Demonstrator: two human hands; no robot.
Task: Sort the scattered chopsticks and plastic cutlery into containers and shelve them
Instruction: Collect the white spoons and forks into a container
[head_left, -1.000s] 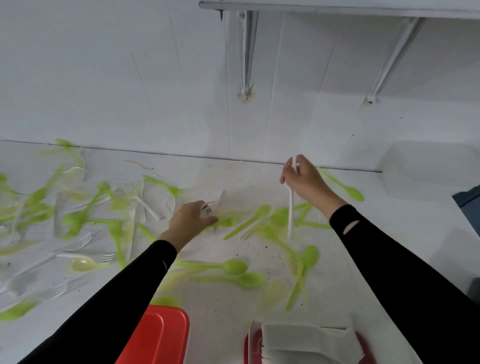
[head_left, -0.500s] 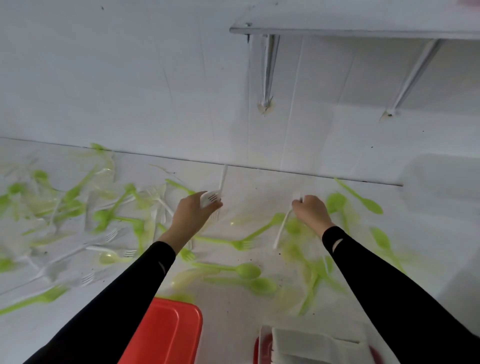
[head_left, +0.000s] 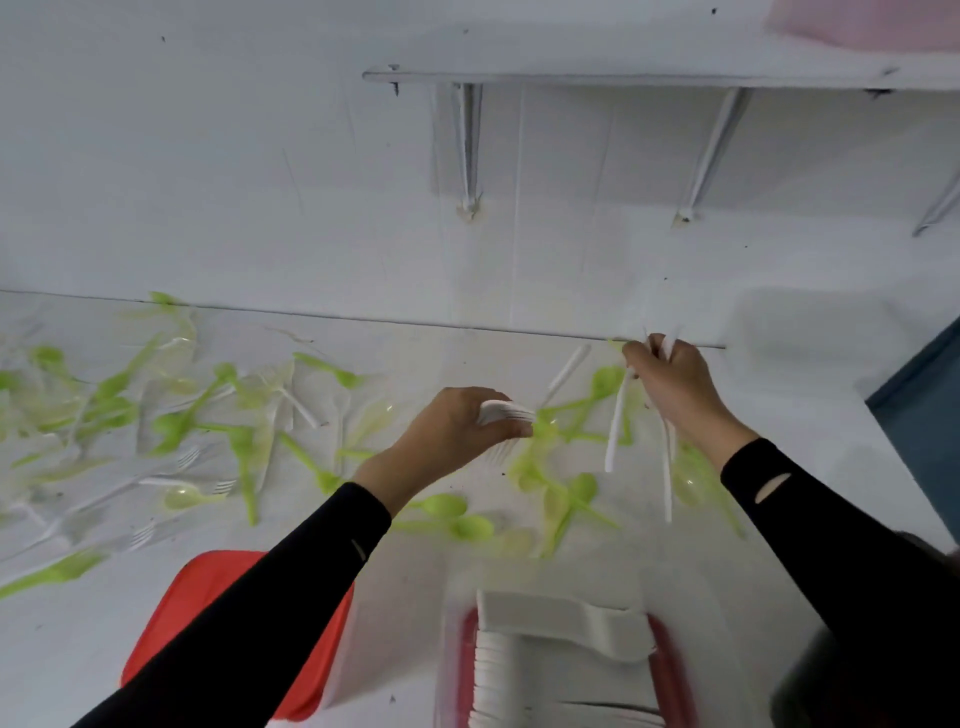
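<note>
Green plastic spoons (head_left: 451, 506) and forks, clear ones and white forks (head_left: 183, 458) lie scattered over the white counter (head_left: 810, 426). My left hand (head_left: 457, 431) grips a stack of white forks (head_left: 506, 412) above the middle of the counter, tines pointing right. My right hand (head_left: 670, 387), raised near the back wall, pinches several white cutlery pieces (head_left: 617, 426) whose handles hang down. A red-rimmed container (head_left: 675, 670) at the bottom holds stacked white cutlery (head_left: 550, 623).
A red lid (head_left: 171, 618) lies near the front edge, partly under my left sleeve. A white wall shelf (head_left: 623, 78) on brackets hangs above, with something pink (head_left: 872, 23) on it. A dark blue panel (head_left: 919, 400) stands beyond the counter's right end.
My right hand has lifted from the counter toward the back wall and now holds several white pieces. My left hand keeps its stack of forks. The camera has tilted, showing more shelf.
</note>
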